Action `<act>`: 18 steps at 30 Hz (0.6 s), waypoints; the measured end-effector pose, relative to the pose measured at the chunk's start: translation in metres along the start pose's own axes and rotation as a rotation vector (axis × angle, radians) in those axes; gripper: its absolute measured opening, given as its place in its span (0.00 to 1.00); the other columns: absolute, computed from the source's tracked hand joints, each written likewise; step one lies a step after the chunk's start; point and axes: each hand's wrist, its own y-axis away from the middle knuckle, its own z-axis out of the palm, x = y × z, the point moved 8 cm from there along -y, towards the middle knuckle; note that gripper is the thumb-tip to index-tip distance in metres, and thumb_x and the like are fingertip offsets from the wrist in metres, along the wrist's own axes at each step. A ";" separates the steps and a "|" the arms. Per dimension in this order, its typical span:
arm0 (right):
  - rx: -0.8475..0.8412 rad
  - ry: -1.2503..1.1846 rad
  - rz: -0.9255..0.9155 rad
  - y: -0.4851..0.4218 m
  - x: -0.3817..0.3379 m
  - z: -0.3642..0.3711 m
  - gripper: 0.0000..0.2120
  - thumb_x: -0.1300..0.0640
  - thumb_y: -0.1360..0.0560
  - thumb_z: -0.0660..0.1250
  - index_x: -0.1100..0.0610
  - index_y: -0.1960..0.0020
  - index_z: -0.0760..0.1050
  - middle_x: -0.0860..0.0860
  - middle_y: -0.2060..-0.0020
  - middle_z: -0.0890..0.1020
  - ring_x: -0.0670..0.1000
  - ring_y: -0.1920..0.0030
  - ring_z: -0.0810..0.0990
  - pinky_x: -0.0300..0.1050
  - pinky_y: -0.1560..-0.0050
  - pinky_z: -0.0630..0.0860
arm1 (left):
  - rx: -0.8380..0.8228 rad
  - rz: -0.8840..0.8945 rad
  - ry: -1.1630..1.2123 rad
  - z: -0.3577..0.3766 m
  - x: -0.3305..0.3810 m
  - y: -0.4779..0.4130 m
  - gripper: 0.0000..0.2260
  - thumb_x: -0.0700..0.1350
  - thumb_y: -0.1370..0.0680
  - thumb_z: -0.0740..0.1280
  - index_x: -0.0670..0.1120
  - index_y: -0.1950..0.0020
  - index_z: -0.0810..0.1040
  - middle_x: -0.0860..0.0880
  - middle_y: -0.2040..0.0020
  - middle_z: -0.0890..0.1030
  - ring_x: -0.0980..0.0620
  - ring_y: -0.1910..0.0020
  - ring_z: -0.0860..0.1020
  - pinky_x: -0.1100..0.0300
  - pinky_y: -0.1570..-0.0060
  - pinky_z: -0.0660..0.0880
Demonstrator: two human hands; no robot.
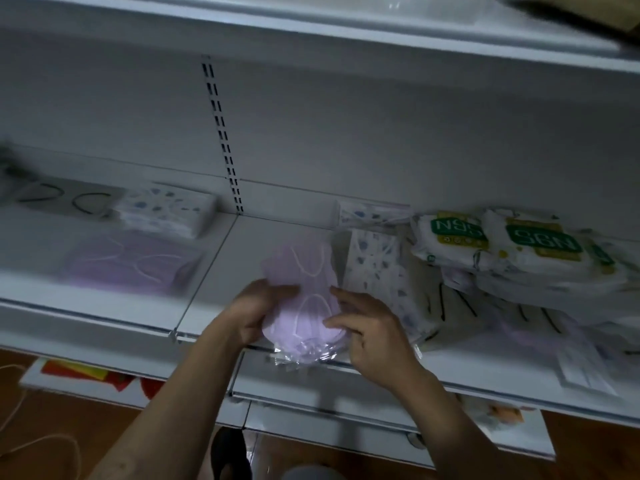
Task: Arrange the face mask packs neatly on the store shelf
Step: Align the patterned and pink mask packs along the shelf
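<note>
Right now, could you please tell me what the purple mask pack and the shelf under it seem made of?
Purple mask pack: clear glossy plastic film, crinkled and glinting at its near end; contents look like soft matte fabric. Shelf: probably painted metal, smooth and white.

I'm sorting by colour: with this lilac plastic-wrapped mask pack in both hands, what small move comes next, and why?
Probably carry the lilac plastic-wrapped mask pack left onto the flat lilac pack on the white metal shelf: the left hand and right hand grip it at the front edge, and colours match.
</note>
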 end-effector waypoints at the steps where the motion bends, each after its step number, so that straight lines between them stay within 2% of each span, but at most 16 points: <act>1: 0.039 -0.049 0.077 -0.002 0.004 -0.003 0.22 0.58 0.34 0.54 0.53 0.51 0.85 0.49 0.40 0.80 0.46 0.41 0.77 0.37 0.39 0.72 | 0.087 0.087 -0.070 -0.006 0.004 0.001 0.16 0.34 0.24 0.67 0.30 0.38 0.75 0.37 0.52 0.84 0.42 0.57 0.84 0.54 0.57 0.81; 2: 0.086 -0.141 0.185 -0.004 0.011 -0.005 0.24 0.58 0.35 0.54 0.51 0.48 0.84 0.47 0.40 0.79 0.44 0.39 0.75 0.35 0.37 0.70 | 0.143 0.173 -0.111 -0.010 0.010 0.003 0.14 0.32 0.25 0.67 0.29 0.40 0.76 0.38 0.56 0.85 0.45 0.63 0.84 0.58 0.63 0.80; 3: 0.120 -0.286 0.288 -0.006 0.022 -0.004 0.25 0.60 0.34 0.55 0.50 0.43 0.81 0.46 0.39 0.77 0.44 0.38 0.74 0.37 0.35 0.70 | 0.181 0.256 -0.144 -0.014 0.017 0.007 0.13 0.33 0.26 0.70 0.31 0.42 0.77 0.39 0.58 0.85 0.47 0.65 0.83 0.60 0.65 0.78; 5: 0.097 -0.643 0.470 -0.017 0.031 0.007 0.27 0.61 0.34 0.62 0.49 0.35 0.71 0.47 0.35 0.75 0.49 0.33 0.73 0.44 0.34 0.71 | 0.209 0.420 -0.231 -0.014 0.038 0.018 0.13 0.37 0.30 0.74 0.35 0.47 0.80 0.41 0.57 0.85 0.48 0.63 0.83 0.59 0.63 0.78; 7: 0.040 -0.816 0.507 -0.036 0.024 0.017 0.32 0.55 0.34 0.72 0.50 0.31 0.69 0.50 0.35 0.77 0.51 0.35 0.75 0.47 0.37 0.74 | 0.168 0.563 -0.294 -0.003 0.058 0.032 0.11 0.38 0.31 0.75 0.37 0.51 0.81 0.46 0.61 0.85 0.51 0.63 0.83 0.60 0.65 0.78; 8: 0.037 -0.787 0.471 -0.045 0.016 0.018 0.30 0.54 0.34 0.74 0.50 0.34 0.71 0.49 0.40 0.80 0.49 0.39 0.78 0.46 0.40 0.77 | 0.151 0.602 -0.335 0.002 0.063 0.036 0.11 0.39 0.32 0.75 0.38 0.51 0.81 0.48 0.61 0.85 0.52 0.63 0.83 0.61 0.64 0.78; 10: 0.078 -0.729 0.449 -0.056 0.005 0.023 0.22 0.61 0.33 0.74 0.50 0.42 0.74 0.47 0.48 0.83 0.46 0.47 0.81 0.40 0.48 0.78 | 0.160 0.629 -0.406 0.004 0.066 0.037 0.14 0.43 0.35 0.76 0.44 0.51 0.80 0.53 0.61 0.85 0.56 0.60 0.83 0.63 0.61 0.78; 12: 0.102 -0.729 0.468 -0.055 0.006 0.035 0.23 0.66 0.33 0.74 0.49 0.42 0.74 0.48 0.48 0.82 0.47 0.48 0.82 0.39 0.50 0.79 | 0.174 0.640 -0.455 -0.003 0.063 0.036 0.21 0.47 0.38 0.79 0.46 0.47 0.80 0.54 0.56 0.86 0.59 0.55 0.83 0.64 0.56 0.79; 14: 0.110 -0.728 0.517 -0.047 0.013 0.048 0.25 0.63 0.35 0.74 0.51 0.41 0.73 0.49 0.47 0.82 0.47 0.46 0.82 0.44 0.47 0.79 | 0.191 0.643 -0.473 -0.015 0.056 0.034 0.31 0.51 0.40 0.80 0.46 0.40 0.77 0.52 0.48 0.84 0.56 0.48 0.82 0.61 0.51 0.79; 16: 0.138 -0.665 0.576 -0.042 0.021 0.056 0.22 0.63 0.34 0.73 0.50 0.43 0.74 0.45 0.50 0.83 0.44 0.50 0.82 0.43 0.50 0.79 | 0.235 0.670 -0.420 -0.021 0.052 0.035 0.30 0.52 0.39 0.79 0.48 0.40 0.75 0.50 0.46 0.83 0.52 0.46 0.82 0.57 0.49 0.80; 18: 0.170 -0.576 0.575 -0.045 0.017 0.057 0.19 0.65 0.31 0.72 0.49 0.44 0.74 0.42 0.55 0.82 0.39 0.56 0.81 0.37 0.56 0.77 | 0.271 0.673 -0.346 -0.022 0.049 0.031 0.26 0.50 0.37 0.78 0.48 0.42 0.76 0.48 0.48 0.83 0.50 0.48 0.82 0.55 0.51 0.80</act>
